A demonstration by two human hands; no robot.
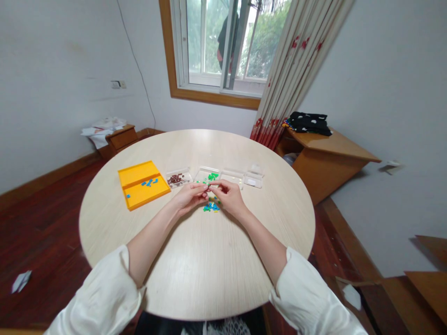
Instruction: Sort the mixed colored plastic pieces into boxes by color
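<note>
My left hand (191,196) and my right hand (228,195) meet over the middle of the table, fingertips pinched together. Whatever small piece sits between them is too tiny and too covered to make out; a bit of green shows there. Just below the hands lies a loose pile of small blue, green and yellow pieces (211,207). Right behind the fingers, a clear plastic box (206,170) holds small green pieces (213,176), partly hidden by my hands. Brown pieces (175,179) lie in another clear box (188,176) to the left.
An open yellow case (138,170) with several blue pieces (149,183) stands at the left of the round table (195,270). To the right are a clear tray (233,173) and a small clear box (253,180). A wooden cabinet (335,151) stands beyond the table.
</note>
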